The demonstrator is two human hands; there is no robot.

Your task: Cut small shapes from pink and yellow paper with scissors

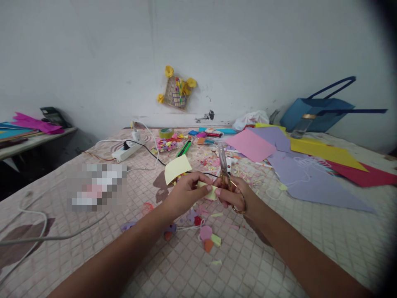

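Note:
My left hand [190, 191] pinches a small pale yellow paper piece [212, 193] near the middle of the view. On its other side, my right hand [233, 193] has thumb and fingertips at the edge of the same piece. Gold-handled scissors [223, 165] hang on the right hand's fingers, blades pointing away from me. Just beyond the left hand lies a larger pale yellow sheet [178, 169]. Below the hands, small cut shapes are on the cloth, among them a pink circle [206, 233] and an orange piece [209, 246].
A green cutter [184, 148], a tape roll [166, 133] and paper scraps lie beyond the hands. A power strip [124, 152] with cables is at left. Purple paper [313, 182], pink paper [252, 144] and a blue bag [313, 114] are at right.

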